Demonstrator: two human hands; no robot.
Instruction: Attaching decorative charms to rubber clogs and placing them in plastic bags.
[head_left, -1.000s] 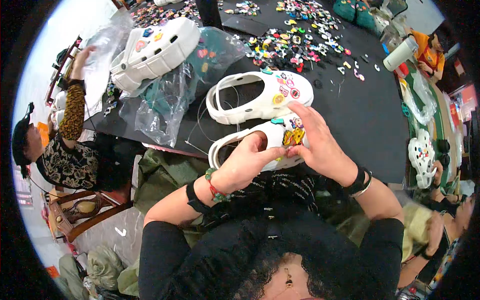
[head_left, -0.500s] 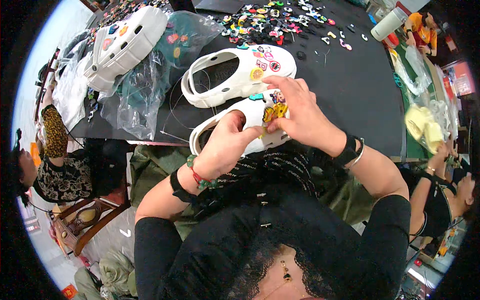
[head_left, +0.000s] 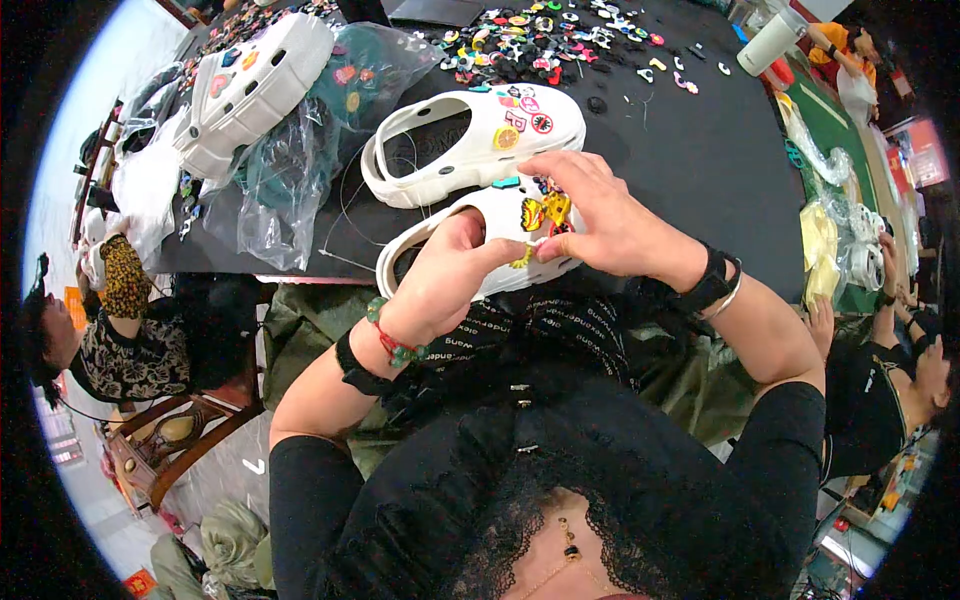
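A white clog [head_left: 503,212] with colourful charms on its upper is held at the table's near edge, between my two hands. My left hand [head_left: 440,275] has its fingers inside the opening and its thumb on the upper, beside a yellow charm [head_left: 522,258]. Around the toe curls my right hand [head_left: 615,230], its thumb close to the left thumb and that charm. Larger yellow charms [head_left: 553,208] sit just above the thumbs. Directly behind lies a matching white clog [head_left: 485,152], also decorated, touched by none of my fingers as far as shows. My left fingertips are hidden inside the shoe.
Loose colourful charms [head_left: 530,45] are heaped at the far side of the black table [head_left: 690,180]. A chunkier white clog [head_left: 255,95] and a clear plastic bag [head_left: 285,205] lie left. A pale bottle [head_left: 772,42] stands far right. Other people work on both sides.
My thumbs have shifted slightly around the yellow charm, and the held clog has tilted a little. At right, a co-worker's pale yellow item has been lowered to the table.
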